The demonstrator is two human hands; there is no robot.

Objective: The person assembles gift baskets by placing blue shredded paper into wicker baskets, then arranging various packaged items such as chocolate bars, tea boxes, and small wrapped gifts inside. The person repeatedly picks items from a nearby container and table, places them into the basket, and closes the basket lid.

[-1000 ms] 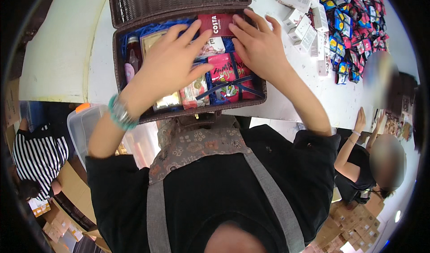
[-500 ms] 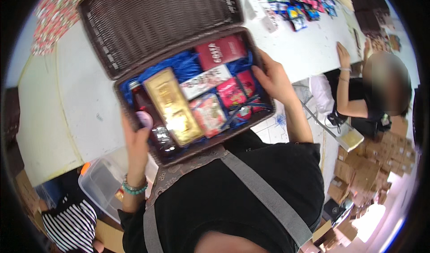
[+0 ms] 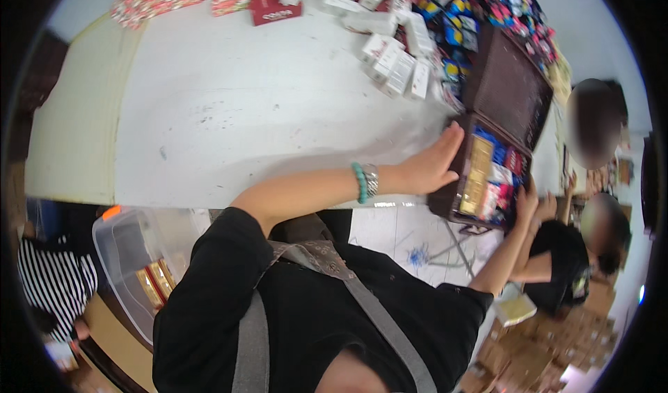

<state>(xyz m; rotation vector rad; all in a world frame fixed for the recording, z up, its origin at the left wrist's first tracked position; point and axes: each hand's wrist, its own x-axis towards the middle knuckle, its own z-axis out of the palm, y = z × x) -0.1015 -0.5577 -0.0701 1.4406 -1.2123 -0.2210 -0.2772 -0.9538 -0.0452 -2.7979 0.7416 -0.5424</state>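
Observation:
The brown wicker hamper (image 3: 509,83) lies at the table's right side, lid raised, angled sideways. It holds a gold box (image 3: 475,176), a red box (image 3: 513,160), pink-red packets and blue filling. My left hand (image 3: 435,163), fingers stretched out, is against or just beside the hamper's left side; I cannot tell if it touches. My right hand (image 3: 525,201) grips the hamper's near right side, its fingertips partly hidden.
On the white table (image 3: 243,114) lie scattered white cartons (image 3: 390,66), blue and pink packets (image 3: 452,13), red boxes and patterned bundles. A clear plastic bin (image 3: 125,268) is at lower left. Co-workers (image 3: 557,268) are at right; another (image 3: 52,281) is at left.
The hamper has moved from in front of me to the right and turned sideways, with both my hands following. My left hand's fingers have straightened.

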